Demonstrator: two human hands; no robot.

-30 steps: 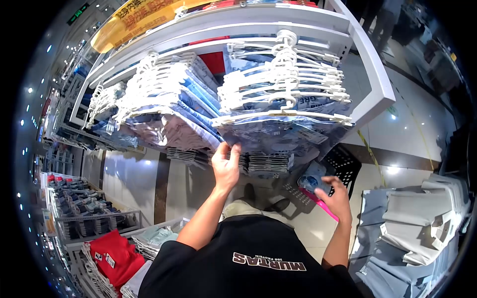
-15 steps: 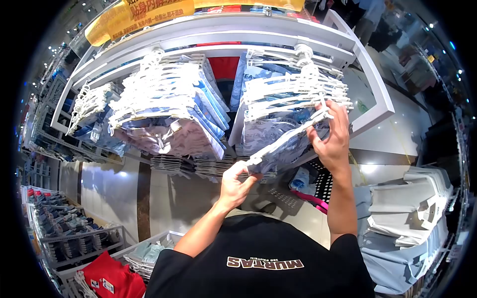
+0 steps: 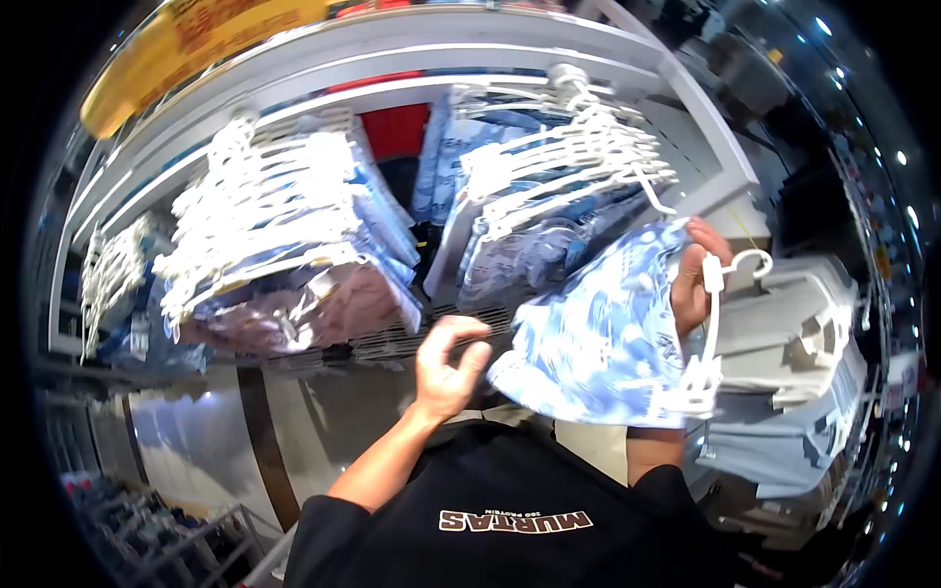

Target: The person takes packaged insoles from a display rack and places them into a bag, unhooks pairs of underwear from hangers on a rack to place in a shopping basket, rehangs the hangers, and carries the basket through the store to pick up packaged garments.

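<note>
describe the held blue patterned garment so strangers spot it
Find the white clothing rack; near its right end is the bare right hand. It holds the blue patterned cloth garment on a white plastic hanger. Its hook, unlike the neighbouring garments', is off the rack.

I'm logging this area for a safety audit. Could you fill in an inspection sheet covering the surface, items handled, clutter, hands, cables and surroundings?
Surface: white rack, carrying rows of garments on hangers.
Items handled: patterned blue garment, held off the rack, with a white hanger along its edge.
Clutter: hanging garments packed close together, including a pinkish garment.
Hands: left hand open, apart from the blue garment; right hand holding it at the hanger side, grip partly hidden.
Cables: nothing seen.
Surroundings: tiled floor, yellow sign above the rack, pale garments at right.
</note>
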